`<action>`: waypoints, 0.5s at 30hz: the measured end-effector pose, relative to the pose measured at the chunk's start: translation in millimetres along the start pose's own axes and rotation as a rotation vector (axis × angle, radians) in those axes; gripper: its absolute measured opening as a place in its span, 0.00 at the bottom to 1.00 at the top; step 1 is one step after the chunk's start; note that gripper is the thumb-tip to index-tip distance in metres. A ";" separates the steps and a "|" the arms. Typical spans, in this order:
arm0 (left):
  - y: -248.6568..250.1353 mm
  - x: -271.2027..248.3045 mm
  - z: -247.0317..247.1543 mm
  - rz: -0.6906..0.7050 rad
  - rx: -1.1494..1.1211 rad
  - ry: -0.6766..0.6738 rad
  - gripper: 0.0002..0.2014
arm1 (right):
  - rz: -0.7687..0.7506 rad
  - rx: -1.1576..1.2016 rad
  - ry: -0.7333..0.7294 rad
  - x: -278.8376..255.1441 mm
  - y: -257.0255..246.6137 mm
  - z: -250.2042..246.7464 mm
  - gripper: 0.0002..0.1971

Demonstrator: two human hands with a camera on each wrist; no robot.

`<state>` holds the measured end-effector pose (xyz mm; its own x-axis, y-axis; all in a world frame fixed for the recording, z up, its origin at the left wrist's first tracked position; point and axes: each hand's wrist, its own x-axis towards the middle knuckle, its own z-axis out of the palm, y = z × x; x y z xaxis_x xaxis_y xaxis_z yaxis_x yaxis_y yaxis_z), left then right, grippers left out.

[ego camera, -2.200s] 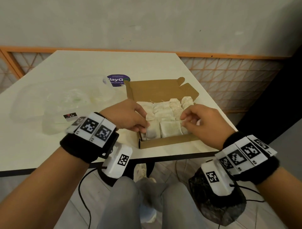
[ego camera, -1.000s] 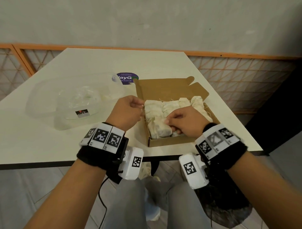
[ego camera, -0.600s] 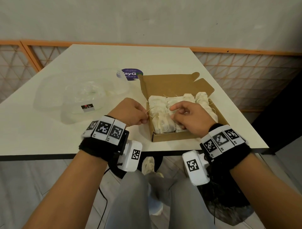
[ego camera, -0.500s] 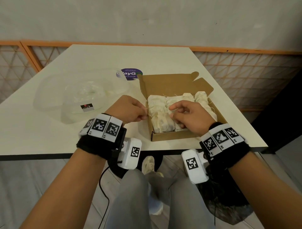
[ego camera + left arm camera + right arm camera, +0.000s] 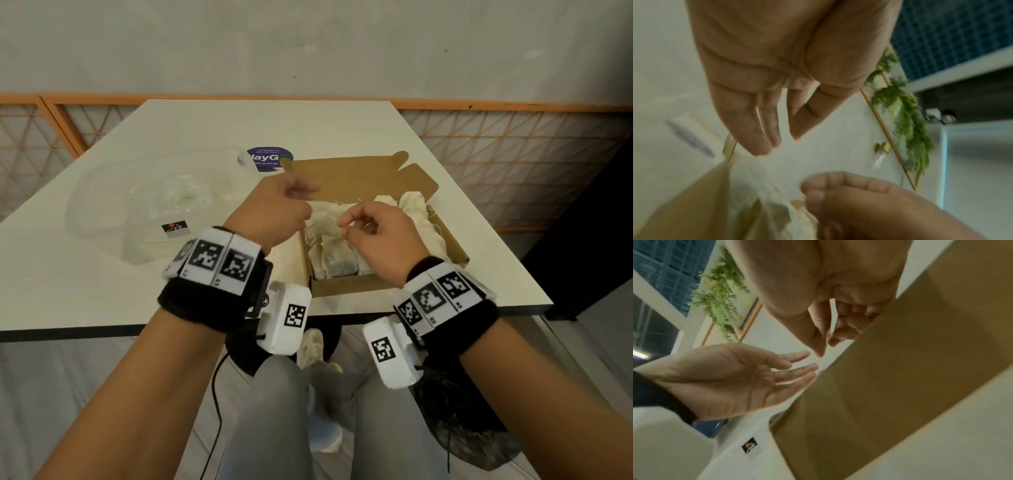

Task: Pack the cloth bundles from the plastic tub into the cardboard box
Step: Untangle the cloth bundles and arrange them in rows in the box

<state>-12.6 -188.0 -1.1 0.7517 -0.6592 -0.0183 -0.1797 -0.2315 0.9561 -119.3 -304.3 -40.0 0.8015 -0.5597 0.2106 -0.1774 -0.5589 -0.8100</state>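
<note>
Two hands hover over an open cardboard box [image 5: 387, 289] near the counter's [image 5: 85, 294] front edge, where the pale cloth bundles [image 5: 334, 255] lie packed in tight rows, too crowded and too hidden by the hands for a sure count. The left hand [image 5: 277, 212] is raised at the box's left wall, fingers straight and relaxed, holding nothing. The right hand [image 5: 380, 236] has thumb and forefinger pinched together on a thin thread [image 5: 827, 337] above the bundles, blocking the near right rows from sight. To the left sits one clear plastic tub [image 5: 102, 219] with a small dark label; what is in it cannot be made out. One purple round sticker [image 5: 265, 158] lies behind the box's upright lid.
</note>
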 end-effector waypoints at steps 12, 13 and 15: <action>-42.2 -26.8 5.7 0.082 0.203 0.045 0.16 | -0.201 -0.354 -0.189 -11.0 -19.5 4.6 0.14; -43.8 -27.2 5.8 0.144 0.331 0.031 0.15 | -0.213 -0.342 -0.145 -13.8 -15.3 -6.5 0.12; -43.6 -24.9 6.8 0.213 0.462 0.002 0.13 | -0.163 -0.328 -0.050 -20.0 -3.2 -33.8 0.11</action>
<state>-27.8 -166.4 -44.4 0.6692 -0.7248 0.1638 -0.5903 -0.3846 0.7096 -154.0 -312.1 -23.1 0.8596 -0.4215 0.2889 -0.2125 -0.8090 -0.5480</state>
